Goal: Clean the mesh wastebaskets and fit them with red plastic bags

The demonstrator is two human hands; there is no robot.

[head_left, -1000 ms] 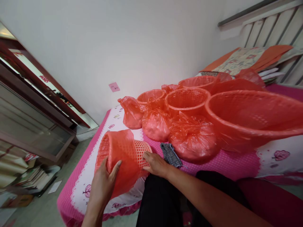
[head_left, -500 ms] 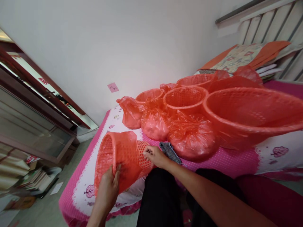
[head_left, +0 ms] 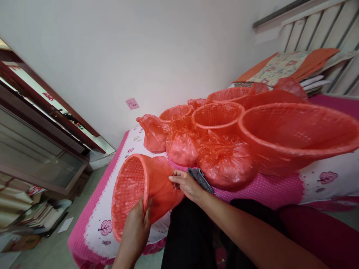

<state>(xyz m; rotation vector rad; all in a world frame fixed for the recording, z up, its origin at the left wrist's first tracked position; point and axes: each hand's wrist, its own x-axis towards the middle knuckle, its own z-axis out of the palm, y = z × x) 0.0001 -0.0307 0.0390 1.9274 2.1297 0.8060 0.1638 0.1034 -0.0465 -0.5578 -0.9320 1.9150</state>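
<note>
A red mesh basket point(head_left: 131, 190) lies on its side at the near corner of the bed, wrapped in a thin red plastic bag point(head_left: 161, 183). Its open mouth faces left toward me. My left hand point(head_left: 137, 229) grips the lower rim of the basket with the bag over it. My right hand point(head_left: 186, 184) pinches the bag's plastic at the basket's base end. A small grey cloth point(head_left: 199, 178) lies just behind my right hand.
Several more red baskets point(head_left: 217, 116) and tied red bags point(head_left: 226, 160) crowd the pink bedspread point(head_left: 263, 190); a large basket point(head_left: 297, 130) is at right. Pillows and folded bedding point(head_left: 283, 65) lie by the headboard. A wooden cabinet point(head_left: 36, 142) and stacked papers point(head_left: 39, 215) stand on the left.
The plastic bag has been drawn over the basket's base, hiding the bare mesh. My left hand slid down to the rim, and the basket's mouth turned more toward me.
</note>
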